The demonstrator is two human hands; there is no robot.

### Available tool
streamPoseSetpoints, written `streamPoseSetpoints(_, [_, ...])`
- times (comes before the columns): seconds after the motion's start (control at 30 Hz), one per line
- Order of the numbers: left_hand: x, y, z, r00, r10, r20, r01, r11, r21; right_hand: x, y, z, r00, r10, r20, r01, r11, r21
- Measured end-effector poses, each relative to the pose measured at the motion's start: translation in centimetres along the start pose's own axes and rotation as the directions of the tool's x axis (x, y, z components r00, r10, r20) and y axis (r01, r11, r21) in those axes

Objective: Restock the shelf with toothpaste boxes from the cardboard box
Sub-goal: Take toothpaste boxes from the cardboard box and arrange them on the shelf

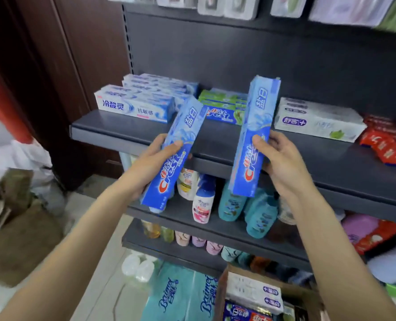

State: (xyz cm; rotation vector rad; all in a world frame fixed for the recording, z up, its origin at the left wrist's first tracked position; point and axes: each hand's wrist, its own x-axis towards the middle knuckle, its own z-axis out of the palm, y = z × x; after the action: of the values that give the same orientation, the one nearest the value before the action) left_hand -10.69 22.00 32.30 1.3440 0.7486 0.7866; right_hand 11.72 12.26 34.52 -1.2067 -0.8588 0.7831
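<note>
Up front, each grip clamps 1 blue toothpaste box: left grip [156, 163], right grip [277, 158], above dark shelf [113, 132]

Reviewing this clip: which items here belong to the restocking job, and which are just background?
Job:
- left hand gripping a blue Crest box
- right hand gripping a second blue Crest box
- toothpaste shelf
- cardboard box of stock

Background:
- shampoo bottles
- tissue packs
- red packets

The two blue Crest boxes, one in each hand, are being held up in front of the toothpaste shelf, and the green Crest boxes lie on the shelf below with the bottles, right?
Not quite. In the head view the green Crest boxes lie on the toothpaste shelf itself, not with the bottles below. The rest holds: left hand and right hand each hold a blue box.
</note>
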Motion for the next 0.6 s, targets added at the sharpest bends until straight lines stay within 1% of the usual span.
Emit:
streamPoseSetpoints(0.1, [2.8,2.4,-1.3,0.999,0.051,0.011,-0.052,0.992,0.115,2.7,-1.1,0.9,0.999,0.031,-0.015,-0.028,0.988,0.149])
streamPoseSetpoints(0.17, [4.6,3.7,-2.1,0.997,0.065,0.033,-0.07,0.984,0.166,4.3,-1.0,1.4,1.0,0.013,-0.022,-0.009,0.985,0.175])
streamPoseSetpoints(0.33, [8.2,5.1,-3.4,0.996,0.052,0.074,-0.067,0.972,0.223,7.1,-0.1,2.7,0.991,-0.034,-0.127,0.043,0.997,0.068])
streamPoseSetpoints(0.43, [9.6,5.5,-3.9,0.994,0.045,0.103,-0.072,0.959,0.274,7.6,-0.5,2.1,0.986,-0.08,-0.145,0.079,0.997,-0.012])
streamPoseSetpoints(0.53, [10.6,5.8,-4.3,0.987,0.049,0.152,-0.103,0.922,0.374,7.8,-1.4,0.4,0.961,-0.16,-0.224,0.155,0.987,-0.043])
streamPoseSetpoints(0.6, [11.2,6.0,-4.9,0.982,0.064,0.177,-0.138,0.885,0.445,7.9,-1.6,-0.9,0.945,-0.192,-0.264,0.178,0.981,-0.078])
